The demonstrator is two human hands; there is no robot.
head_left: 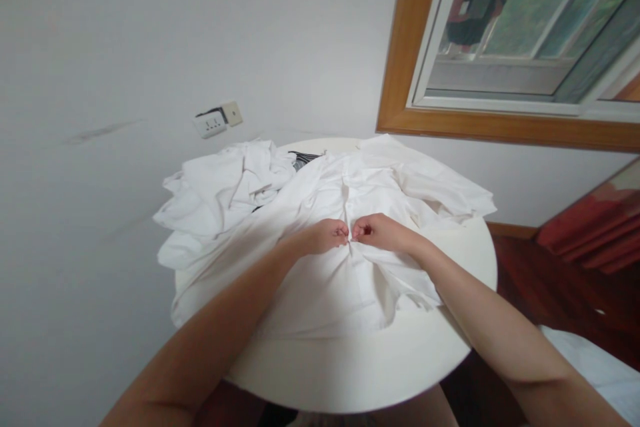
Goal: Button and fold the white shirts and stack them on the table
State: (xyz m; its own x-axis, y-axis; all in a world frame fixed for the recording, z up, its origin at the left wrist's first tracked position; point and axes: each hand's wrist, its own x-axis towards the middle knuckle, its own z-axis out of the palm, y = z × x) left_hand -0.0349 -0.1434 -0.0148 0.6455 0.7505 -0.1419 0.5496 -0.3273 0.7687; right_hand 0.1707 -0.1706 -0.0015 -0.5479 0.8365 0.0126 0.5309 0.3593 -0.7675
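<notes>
A white long-sleeved shirt (320, 300) lies spread on a round white table (350, 380), its sleeves out to the left and right. At the middle of its front, my left hand (327, 235) is closed in a pinch on one side of the front opening. Close beside it, my right hand (381, 232) pinches the other side, thumb and fingers together. Both hands draw the cloth up slightly into a ridge between them. Whether a button lies between the fingertips is too small to see.
A crumpled pile of white clothes (215, 193) sits at the table's left, with a dark striped cloth (304, 159) behind. A wall socket (211, 123) is above the pile. A wood-framed window (500, 123) is at right; white fabric (595, 367) shows at lower right.
</notes>
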